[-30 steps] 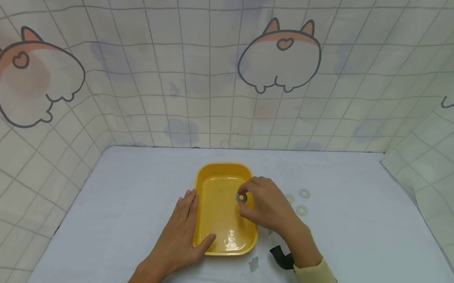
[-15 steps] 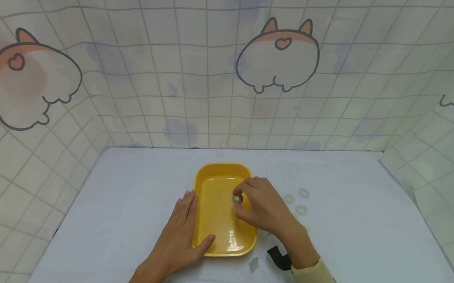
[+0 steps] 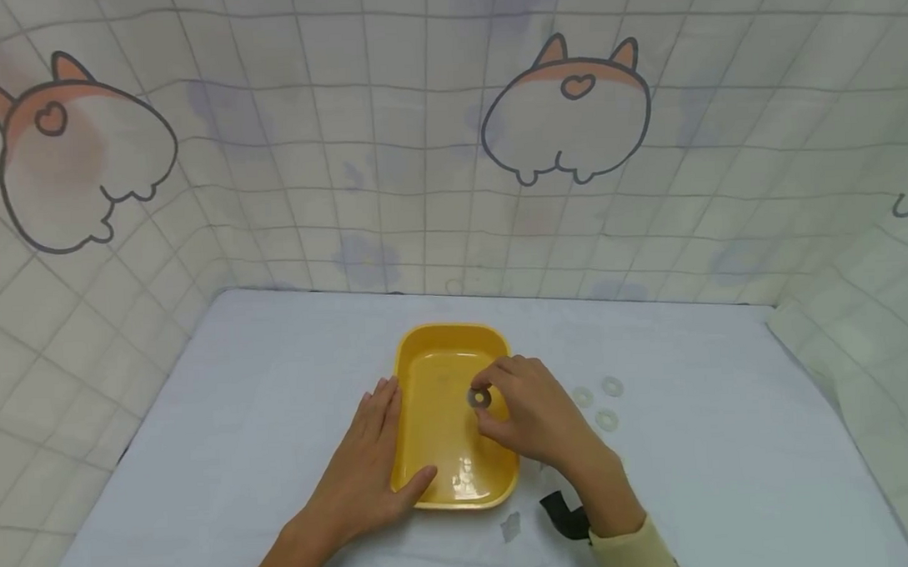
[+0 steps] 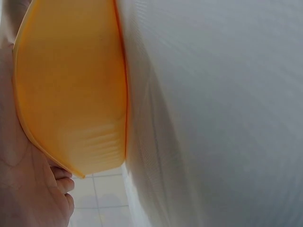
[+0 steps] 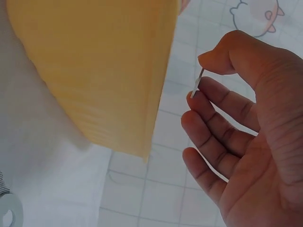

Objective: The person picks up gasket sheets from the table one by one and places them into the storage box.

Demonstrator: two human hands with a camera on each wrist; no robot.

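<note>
A yellow rectangular tray (image 3: pixel 439 451) sits on the white-covered table, its long sides running away from me. My left hand (image 3: pixel 368 467) rests along its left rim with straight fingers; the thumb reaches over the near corner. In the left wrist view, the palm lies against the rim of the tray (image 4: pixel 71 85). Above the tray's right half, my right hand (image 3: pixel 529 410) pinches a small grey flat washer (image 3: pixel 471 399) between thumb and index finger. The right wrist view has that washer (image 5: pixel 197 85) edge-on, beyond the rim, with the other fingers loosely bent.
Several pale rings lie right of the tray, one ring (image 3: pixel 604 387) farthest back. A black bent piece (image 3: pixel 563 518) is partly hidden by the right wrist. A grey patch (image 3: pixel 511 528) shows on the cloth (image 3: pixel 276 356) near the tray. Patterned curtain (image 3: pixel 449 150) encloses the table.
The whole view shifts slightly as the head moves. Both hands, the washer and the tray keep nearly the same positions relative to each other.
</note>
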